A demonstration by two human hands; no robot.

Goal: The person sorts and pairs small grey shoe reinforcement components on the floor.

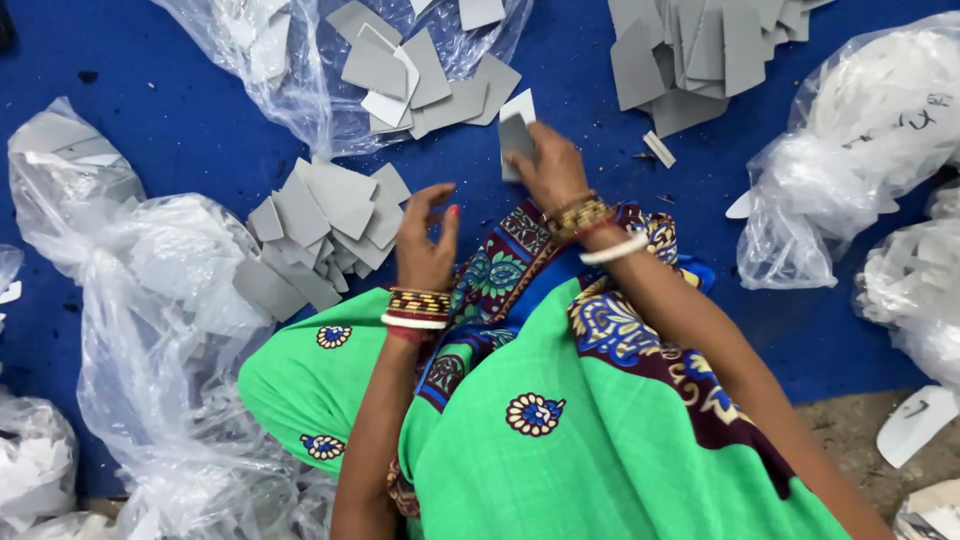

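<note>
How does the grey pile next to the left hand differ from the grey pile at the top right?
The pile by the left hand lies wholly in view, close to the left hand; the top-right pile is cut off by the picture edge, beyond the right hand. The near pile spreads flat and fanned; the far pile looks more thickly heaped. Both are flat grey pieces lying loose on the blue mat.

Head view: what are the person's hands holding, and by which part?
The right hand grips a small grey card piece by its lower right edge. The left hand holds nothing, fingers loosely curled.
</note>
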